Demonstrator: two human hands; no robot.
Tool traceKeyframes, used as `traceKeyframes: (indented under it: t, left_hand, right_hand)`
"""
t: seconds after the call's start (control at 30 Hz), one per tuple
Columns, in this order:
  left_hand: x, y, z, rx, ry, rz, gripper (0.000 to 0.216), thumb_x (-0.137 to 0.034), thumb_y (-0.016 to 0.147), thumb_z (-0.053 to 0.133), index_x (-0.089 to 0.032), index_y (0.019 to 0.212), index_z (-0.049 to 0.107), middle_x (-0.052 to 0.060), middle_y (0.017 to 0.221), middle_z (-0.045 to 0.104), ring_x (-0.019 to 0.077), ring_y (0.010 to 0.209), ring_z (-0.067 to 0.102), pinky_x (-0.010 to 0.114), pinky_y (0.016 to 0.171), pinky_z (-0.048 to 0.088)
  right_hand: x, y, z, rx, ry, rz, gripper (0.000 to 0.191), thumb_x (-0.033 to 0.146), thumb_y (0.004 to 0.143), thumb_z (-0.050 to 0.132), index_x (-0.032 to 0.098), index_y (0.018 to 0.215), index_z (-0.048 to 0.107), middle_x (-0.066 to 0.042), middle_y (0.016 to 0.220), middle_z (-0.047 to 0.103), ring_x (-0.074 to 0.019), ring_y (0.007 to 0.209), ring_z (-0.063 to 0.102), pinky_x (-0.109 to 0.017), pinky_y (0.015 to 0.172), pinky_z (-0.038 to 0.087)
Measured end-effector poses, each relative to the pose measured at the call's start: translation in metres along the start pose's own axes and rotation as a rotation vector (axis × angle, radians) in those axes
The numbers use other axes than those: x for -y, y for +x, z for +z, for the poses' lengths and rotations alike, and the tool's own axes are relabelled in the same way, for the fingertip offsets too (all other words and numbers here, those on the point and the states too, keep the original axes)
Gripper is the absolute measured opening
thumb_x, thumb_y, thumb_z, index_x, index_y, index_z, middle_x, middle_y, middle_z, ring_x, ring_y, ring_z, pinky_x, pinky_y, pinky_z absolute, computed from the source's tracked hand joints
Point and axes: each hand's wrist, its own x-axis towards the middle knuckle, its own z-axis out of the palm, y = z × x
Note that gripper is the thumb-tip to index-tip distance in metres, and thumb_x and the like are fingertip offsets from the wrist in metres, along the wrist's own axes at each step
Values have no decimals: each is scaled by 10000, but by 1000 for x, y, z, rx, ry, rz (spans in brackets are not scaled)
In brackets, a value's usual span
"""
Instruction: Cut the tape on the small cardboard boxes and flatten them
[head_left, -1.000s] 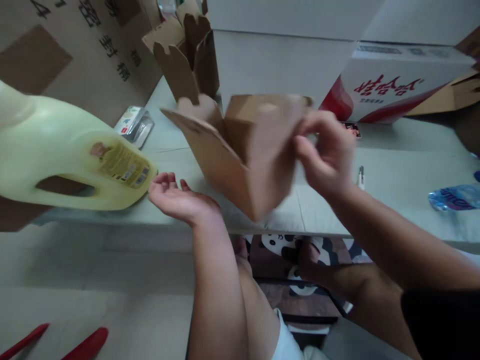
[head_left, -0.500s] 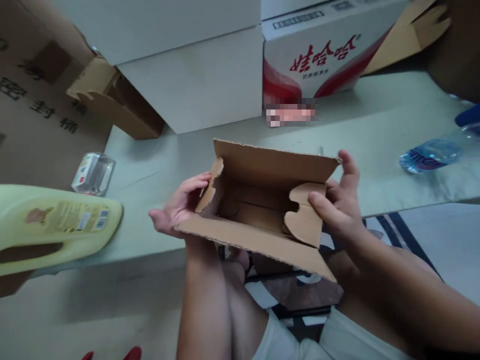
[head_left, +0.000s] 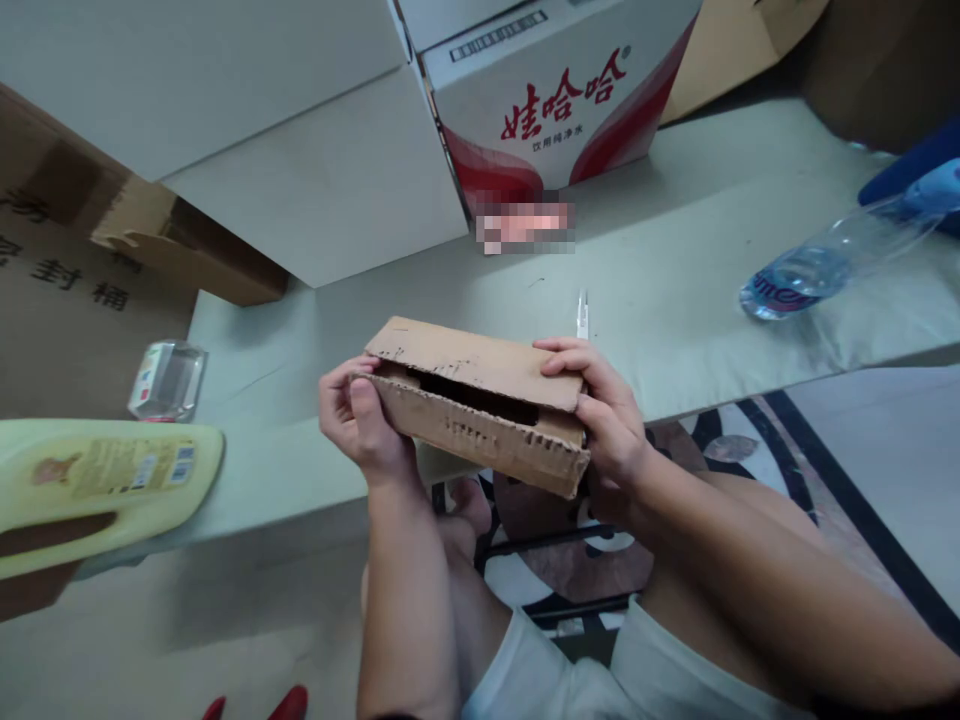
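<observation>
A small brown cardboard box (head_left: 480, 405) is held between both hands just over the near edge of the pale table (head_left: 660, 290). Its flaps are folded nearly closed, with a dark slit left along the top. My left hand (head_left: 358, 425) grips the box's left end, thumb pressed on the front. My right hand (head_left: 600, 415) wraps the right end, fingers lying over the top flap.
A yellow jug (head_left: 97, 480) lies on its side at the table's left end, next to a small clear packet (head_left: 166, 380). A white and red carton (head_left: 555, 95) and white boxes (head_left: 300, 170) stand behind. A water bottle (head_left: 832, 255) lies at right. A pen (head_left: 581, 312) rests behind the box.
The box went from open, with flaps spread, to nearly closed. Both hands moved from the inner side flaps to gripping the box's ends. The view shifted right.
</observation>
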Motion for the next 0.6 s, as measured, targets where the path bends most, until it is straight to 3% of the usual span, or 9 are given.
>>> traceKeyframes:
  t: [0.1,0.17,0.23,0.33,0.43,0.6]
  left_hand:
    - [3,2,-5,31,-73,-52,282,-421,792,731,-185,761,578,56,1084,696,188,1005,706,365,974,533]
    - [4,4,-10,93,-102,-110,302,-438,809,718,-190,770,550,84,1254,681,224,1122,699,401,1022,525]
    - [2,5,-14,152,-88,-143,288,-440,855,667,-199,780,529,94,1216,721,236,1119,708,436,1031,524]
    - [-2,5,-17,186,-35,-110,250,-400,888,622,-206,769,518,63,976,772,237,1049,734,465,1042,517]
    - [-5,6,-19,194,15,-97,243,-370,859,662,-203,750,524,46,899,762,237,1061,731,457,1062,498]
    - [-3,13,-25,53,-21,-296,262,-369,802,715,-200,769,518,63,989,748,186,912,701,382,920,533]
  right_hand:
    - [-2,2,-6,51,-17,-60,268,432,927,508,271,1099,637,-53,1226,594,-239,1235,548,-430,1055,428]
    - [-3,5,-9,57,-51,-79,262,465,948,513,266,1076,626,-57,1207,579,-234,1208,553,-425,1038,430]
    - [-3,7,-9,64,-70,-95,242,463,958,519,260,1049,614,-58,1182,572,-229,1186,556,-421,1027,433]
    - [-5,9,-9,61,-85,-120,244,465,968,509,253,1038,605,-61,1154,568,-231,1152,562,-423,1007,441]
    - [-11,6,-9,40,-73,-121,294,468,965,515,274,1176,585,-62,1180,581,-235,1133,571,-434,1002,454]
    - [-20,1,-10,3,-63,3,493,516,982,483,292,1421,478,-81,1393,584,-254,1301,549,-476,1133,418]
